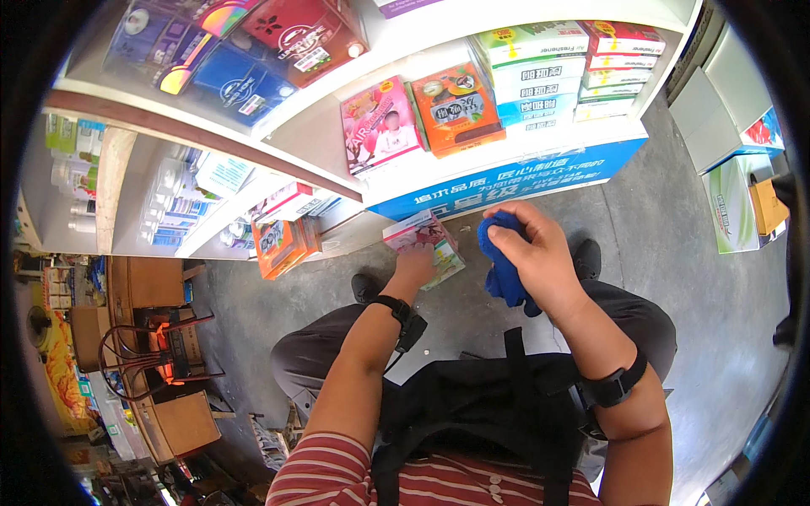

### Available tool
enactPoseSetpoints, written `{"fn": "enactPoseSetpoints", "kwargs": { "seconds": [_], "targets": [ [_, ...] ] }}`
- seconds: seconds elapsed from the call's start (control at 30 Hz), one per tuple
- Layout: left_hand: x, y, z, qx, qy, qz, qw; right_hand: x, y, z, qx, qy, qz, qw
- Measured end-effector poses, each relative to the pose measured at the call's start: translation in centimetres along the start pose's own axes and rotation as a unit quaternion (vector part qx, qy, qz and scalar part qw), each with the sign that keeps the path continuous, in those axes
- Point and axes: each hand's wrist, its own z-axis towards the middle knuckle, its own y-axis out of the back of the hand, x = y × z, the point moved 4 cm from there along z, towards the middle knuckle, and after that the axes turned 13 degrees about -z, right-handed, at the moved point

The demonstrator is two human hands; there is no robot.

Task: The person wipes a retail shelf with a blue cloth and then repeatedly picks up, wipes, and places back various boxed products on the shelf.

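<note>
Clutching a bunched blue cloth (502,274) in the right hand (537,251); resting the nearer left hand (412,265) on a pink-and-green box (445,255) directly under its fingers, slanting lengthwise back along their right; unclear whether gripping or merely touching.

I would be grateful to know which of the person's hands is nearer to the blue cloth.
Right: the right hand holds the blue cloth; the left hand is apart from it, to its left, touching pink-and-green packaging.
</note>
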Motion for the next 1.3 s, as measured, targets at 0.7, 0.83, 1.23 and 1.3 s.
{"fn": "enactPoseSetpoints", "kwargs": {
  "seconds": [0.7, 0.83, 1.23, 1.3],
  "targets": [
    [0.3, 15.6, 4.2, -0.331, 0.158, -0.862, 0.35, 0.5, -2.2, 0.0, 0.034, 0.013, -0.065, 0.997],
    [0.1, 16.2, 5.8, -0.334, 0.219, -0.865, 0.305, 0.4, -1.9, -0.2, 0.026, 0.007, -0.077, 0.997],
    [0.9, 18.7, 7.5, -0.285, 0.193, -0.881, 0.326, 0.8, -1.5, -0.5, 0.015, 0.029, -0.09, 0.995],
    [0.7, 18.9, 7.5, -0.278, 0.158, -0.882, 0.345, 0.6, -1.6, -0.4, 0.009, 0.029, -0.103, 0.994]
  ]
}}
